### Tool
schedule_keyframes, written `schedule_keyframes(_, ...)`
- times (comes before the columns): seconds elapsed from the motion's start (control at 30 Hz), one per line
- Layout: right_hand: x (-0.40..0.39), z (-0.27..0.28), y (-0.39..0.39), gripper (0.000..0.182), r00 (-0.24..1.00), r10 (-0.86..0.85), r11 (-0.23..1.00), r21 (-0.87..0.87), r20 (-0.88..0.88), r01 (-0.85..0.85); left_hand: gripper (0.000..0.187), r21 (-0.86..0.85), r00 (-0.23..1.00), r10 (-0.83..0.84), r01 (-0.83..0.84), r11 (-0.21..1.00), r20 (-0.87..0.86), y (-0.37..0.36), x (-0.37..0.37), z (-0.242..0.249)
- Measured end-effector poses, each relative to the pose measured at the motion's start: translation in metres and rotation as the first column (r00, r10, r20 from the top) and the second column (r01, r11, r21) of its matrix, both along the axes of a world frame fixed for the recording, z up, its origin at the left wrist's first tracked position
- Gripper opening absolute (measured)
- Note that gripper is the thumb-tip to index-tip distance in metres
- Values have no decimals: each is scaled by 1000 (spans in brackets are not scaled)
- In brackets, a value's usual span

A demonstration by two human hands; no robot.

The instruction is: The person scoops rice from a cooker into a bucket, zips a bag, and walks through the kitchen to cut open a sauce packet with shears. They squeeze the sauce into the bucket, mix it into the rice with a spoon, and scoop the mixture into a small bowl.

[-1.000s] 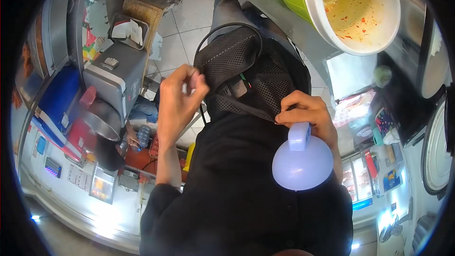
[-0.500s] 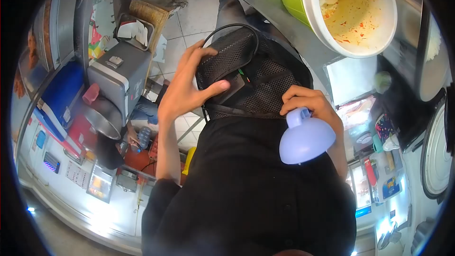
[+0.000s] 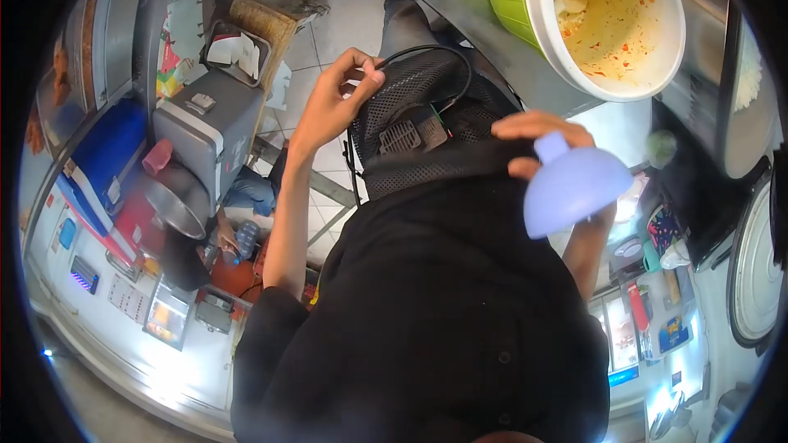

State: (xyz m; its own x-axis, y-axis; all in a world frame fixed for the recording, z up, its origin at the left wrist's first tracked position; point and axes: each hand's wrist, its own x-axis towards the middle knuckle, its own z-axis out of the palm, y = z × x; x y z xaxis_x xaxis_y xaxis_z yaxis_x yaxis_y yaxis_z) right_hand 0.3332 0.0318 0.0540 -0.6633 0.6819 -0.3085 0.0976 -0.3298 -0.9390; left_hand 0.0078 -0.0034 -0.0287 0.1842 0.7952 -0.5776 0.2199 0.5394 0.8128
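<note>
My left hand pinches the black cable-like edge of a black mesh bag worn at my waist. Inside the bag's opening, a dark slotted device shows beside a small board with a green edge. My right hand is at the bag's right side, thumb and fingers apart. A lilac dome-shaped cup hangs by its short neck against this hand and covers part of the palm. How the cup is held is hidden.
A green and white bucket with food residue stands on a metal counter at the upper right. A grey box, a metal bowl and another person's hand are at the left. A round lid is far right.
My left hand has moved up and closed on the bag's edge. The bag's opening shows more of the device inside. My right hand, with the lilac cup, has shifted right and up, and its fingers have spread.
</note>
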Motion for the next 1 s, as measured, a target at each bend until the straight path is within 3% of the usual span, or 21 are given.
schedule_keyframes(0.03,-6,-8,6,31,996,-25,995,101,82,17,20,3,1000,0,0,1000,-2,-3,-1,-1)
schedule_keyframes(0.07,-13,-13,11,31,985,-59,979,200,163,25,24,-43,984,136,-132,990,117,-7,-2,-2)
schedule_keyframes(0.1,-21,-14,13,29,972,-70,976,219,226,20,32,-105,934,274,-256,961,228,-11,-4,-3)
schedule_keyframes(0.13,-28,-15,17,28,968,-57,977,211,243,5,32,-104,934,275,-257,961,230,-19,-8,-7)
schedule_keyframes(0.2,-40,-18,20,29,924,-45,952,297,379,-76,59,-215,812,352,-282,935,465,-31,-19,-14)
schedule_keyframes(0.23,-42,-23,20,30,917,-24,953,286,398,-99,88,-266,861,304,-206,942,408,-37,-24,-13)
schedule_keyframes(0.27,-44,-24,23,30,918,-18,952,288,396,-106,88,-265,859,309,-213,941,407,-43,-25,-13)
schedule_keyframes(0.33,-46,-25,25,28,905,23,944,289,424,-159,113,-127,922,54,-5,992,384,-50,-19,1)
schedule_keyframes(0.37,-47,-26,25,28,905,33,944,285,423,-167,128,-152,936,93,-43,987,340,-51,-12,9)
schedule_keyframes(0.57,-49,-35,26,28,894,85,947,243,439,-209,126,-39,966,104,-97,995,236,-62,-1,14)
schedule_keyframes(0.73,-49,-47,25,20,945,100,940,282,313,-193,122,-42,954,153,-147,988,257,-64,0,14)
schedule_keyframes(1.0,-53,-47,20,24,950,102,945,269,295,-185,116,17,941,151,-164,986,304,-70,-7,6)
